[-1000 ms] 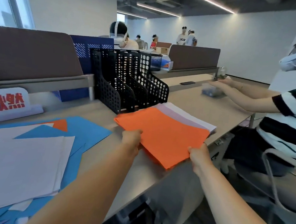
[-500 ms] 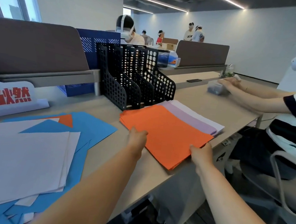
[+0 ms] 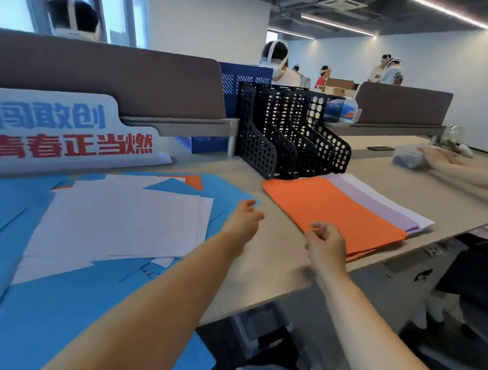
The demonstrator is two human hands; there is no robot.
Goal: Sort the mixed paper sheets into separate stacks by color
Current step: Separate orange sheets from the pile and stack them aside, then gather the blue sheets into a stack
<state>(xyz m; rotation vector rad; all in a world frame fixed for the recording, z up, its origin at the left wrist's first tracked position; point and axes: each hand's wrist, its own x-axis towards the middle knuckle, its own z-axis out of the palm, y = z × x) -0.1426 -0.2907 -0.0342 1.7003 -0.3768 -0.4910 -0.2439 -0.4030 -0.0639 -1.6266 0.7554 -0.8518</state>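
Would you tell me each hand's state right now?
Left hand: open, holding nothing.
Right hand: curled at the orange stack's edge; grip cannot be told.

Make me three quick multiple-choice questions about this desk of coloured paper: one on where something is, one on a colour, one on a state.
1. What stands just behind the orange stack?
A. a black file rack
B. a laptop
C. a desk lamp

2. What colour are the sheets that stick out from under the orange stack on its far side?
A. green
B. yellow
C. lilac

3. How is the orange stack placed?
A. lifted in the air by both hands
B. lying flat on the desk
C. standing upright in the rack

Answers:
1. A, the perforated black rack stands right at the stack's far edge.
2. C, the lilac sheets show as a pale purple band beyond the orange.
3. B, the stack lies level on the desk top, near its corner.
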